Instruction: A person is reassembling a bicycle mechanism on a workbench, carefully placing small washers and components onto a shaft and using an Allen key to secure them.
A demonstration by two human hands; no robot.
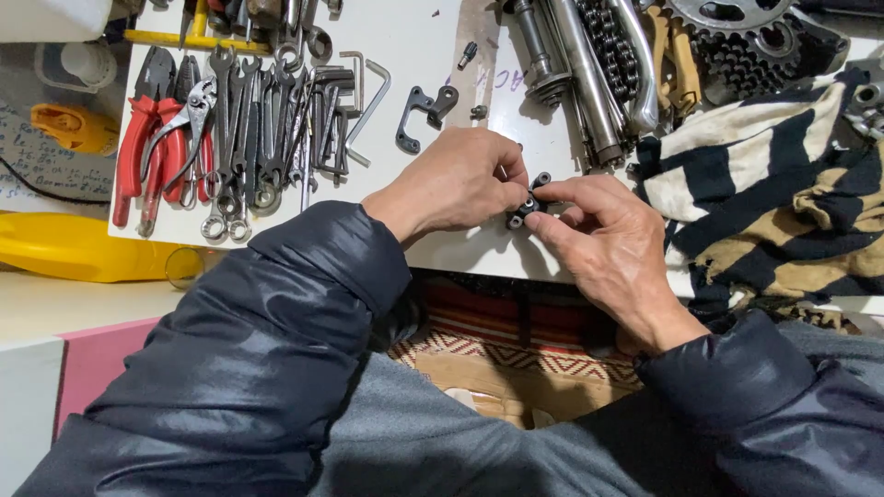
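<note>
Head view: my left hand (453,184) and right hand (603,237) both pinch a small black metal bracket (527,208) — light, rigid, likely greasy — best gripped by its edges.

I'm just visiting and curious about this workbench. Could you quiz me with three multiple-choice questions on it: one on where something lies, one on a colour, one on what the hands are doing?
1. Where do the pliers lie?
A. Left of the hands, beside the wrenches
B. On the striped cloth
C. In the person's lap

2. What colour are the pliers' handles?
A. Blue
B. Red
C. Green

3. What are the hands doing?
A. Resting flat and empty on the table
B. Only the right hand touches anything
C. The left hand and right hand together pinch a small black metal part

Answers:
1 A: they lie in the tool row at the left.
2 B: the handles are plainly red.
3 C: fingers of both hands close on the part.
</note>
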